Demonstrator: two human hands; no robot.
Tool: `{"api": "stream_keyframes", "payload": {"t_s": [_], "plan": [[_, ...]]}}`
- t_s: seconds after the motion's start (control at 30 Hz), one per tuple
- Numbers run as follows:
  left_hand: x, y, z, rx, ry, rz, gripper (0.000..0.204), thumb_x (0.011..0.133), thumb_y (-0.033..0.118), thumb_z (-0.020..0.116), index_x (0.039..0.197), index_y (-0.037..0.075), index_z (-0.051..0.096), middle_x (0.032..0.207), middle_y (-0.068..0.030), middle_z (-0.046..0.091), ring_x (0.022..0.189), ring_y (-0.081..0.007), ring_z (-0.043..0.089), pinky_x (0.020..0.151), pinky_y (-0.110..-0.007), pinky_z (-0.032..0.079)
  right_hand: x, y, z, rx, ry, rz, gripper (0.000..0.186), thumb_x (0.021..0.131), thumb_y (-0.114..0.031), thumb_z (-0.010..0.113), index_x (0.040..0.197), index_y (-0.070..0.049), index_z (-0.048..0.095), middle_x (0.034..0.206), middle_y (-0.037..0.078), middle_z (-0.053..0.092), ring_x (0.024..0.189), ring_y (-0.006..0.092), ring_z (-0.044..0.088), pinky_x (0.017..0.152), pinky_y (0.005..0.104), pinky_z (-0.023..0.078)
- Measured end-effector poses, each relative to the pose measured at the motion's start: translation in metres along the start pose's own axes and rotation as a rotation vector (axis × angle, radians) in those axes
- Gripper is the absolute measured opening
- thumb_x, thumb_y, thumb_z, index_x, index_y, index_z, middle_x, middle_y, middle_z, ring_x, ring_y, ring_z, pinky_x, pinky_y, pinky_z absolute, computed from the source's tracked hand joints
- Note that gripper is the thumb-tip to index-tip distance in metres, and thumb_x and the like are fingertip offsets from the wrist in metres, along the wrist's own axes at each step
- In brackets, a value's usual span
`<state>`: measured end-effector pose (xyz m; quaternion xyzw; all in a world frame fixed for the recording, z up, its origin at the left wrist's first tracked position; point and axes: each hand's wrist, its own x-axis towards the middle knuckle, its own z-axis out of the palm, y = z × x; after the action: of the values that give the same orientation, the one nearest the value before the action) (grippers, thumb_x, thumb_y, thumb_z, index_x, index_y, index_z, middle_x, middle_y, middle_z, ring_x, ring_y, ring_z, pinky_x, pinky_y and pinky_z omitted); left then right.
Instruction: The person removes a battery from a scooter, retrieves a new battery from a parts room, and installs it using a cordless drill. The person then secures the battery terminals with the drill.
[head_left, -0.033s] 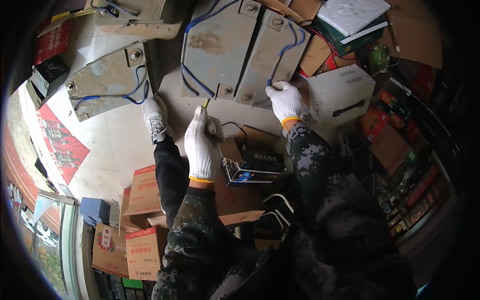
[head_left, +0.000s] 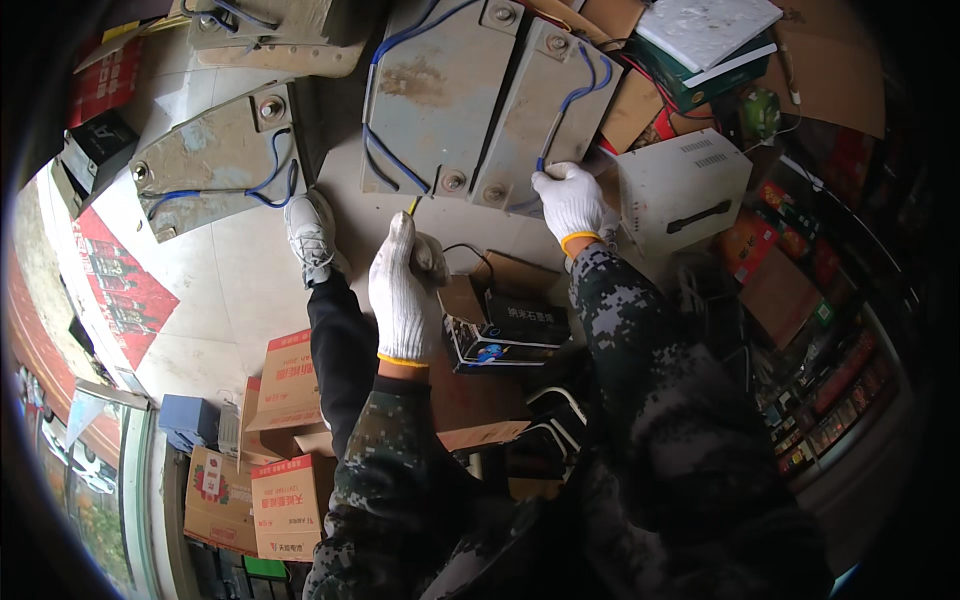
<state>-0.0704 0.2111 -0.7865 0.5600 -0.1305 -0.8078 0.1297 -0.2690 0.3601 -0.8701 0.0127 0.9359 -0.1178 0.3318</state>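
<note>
A gloved left hand [head_left: 404, 290] is gripping a yellow-tipped tool [head_left: 413, 206] near a grey battery [head_left: 440, 95]. The right hand [head_left: 570, 202] is pinching its blue cable [head_left: 560, 110]. A white case [head_left: 685, 185] is sitting right; red-printed cardboard cartons [head_left: 285, 440] are stacking lower left.

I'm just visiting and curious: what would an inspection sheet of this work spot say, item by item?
Surface: pale tiled floor, dusty.
Job's things: two grey batteries side by side, lids stained; a third grey battery lies apart.
Clutter: cardboard boxes, white metal case, black box.
Hands: left hand, gloved, grips a thin yellow-tipped tool; right hand, gloved, rests at a battery's edge, on a blue cable.
Cables: blue cables loop between battery terminals.
Surroundings: stocked shelves, red poster.
</note>
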Motion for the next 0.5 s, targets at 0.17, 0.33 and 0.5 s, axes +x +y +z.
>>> {"api": "stream_keyframes", "payload": {"t_s": [0.17, 0.33, 0.5], "plan": [[0.003, 0.021, -0.002, -0.055, 0.012, -0.011, 0.053, 0.111, 0.042, 0.059, 0.069, 0.013, 0.047, 0.06, -0.0025, 0.043, 0.055, -0.0159, 0.04, 0.055, -0.032, 0.033, -0.009, -0.018, 0.009, 0.02, -0.001, -0.033, 0.03, 0.086, -0.028, 0.079, 0.102, -0.002, 0.08, 0.092, 0.014, 0.081, 0.088, 0.0277, 0.078, 0.083, 0.0366, 0.059], [-0.005, 0.031, -0.004, -0.055, 0.001, 0.002, 0.053, 0.111, 0.042, 0.059, 0.068, 0.014, 0.045, 0.061, -0.0011, 0.041, 0.056, -0.0153, 0.037, 0.056, -0.032, 0.031, -0.025, -0.011, 0.002, 0.748, -0.172, -0.013, 0.008, 0.091, -0.007, 0.069, 0.097, -0.002, 0.071, 0.09, 0.009, 0.077, 0.079, 0.0201, 0.07, 0.079, 0.0333, 0.056], [-0.021, 0.018, 0.006, -0.04, 0.007, 0.017, 0.053, 0.11, 0.042, 0.06, 0.068, 0.016, 0.043, 0.063, 0.0007, 0.039, 0.058, -0.0145, 0.034, 0.058, -0.032, 0.031, -0.046, 0.007, -0.01, 1.314, -0.537, 0.145, 0.004, 0.098, -0.01, 0.069, 0.097, -0.007, 0.066, 0.073, -0.002, 0.058, 0.065, 0.0133, 0.053, 0.068, 0.0299, 0.047]]}}
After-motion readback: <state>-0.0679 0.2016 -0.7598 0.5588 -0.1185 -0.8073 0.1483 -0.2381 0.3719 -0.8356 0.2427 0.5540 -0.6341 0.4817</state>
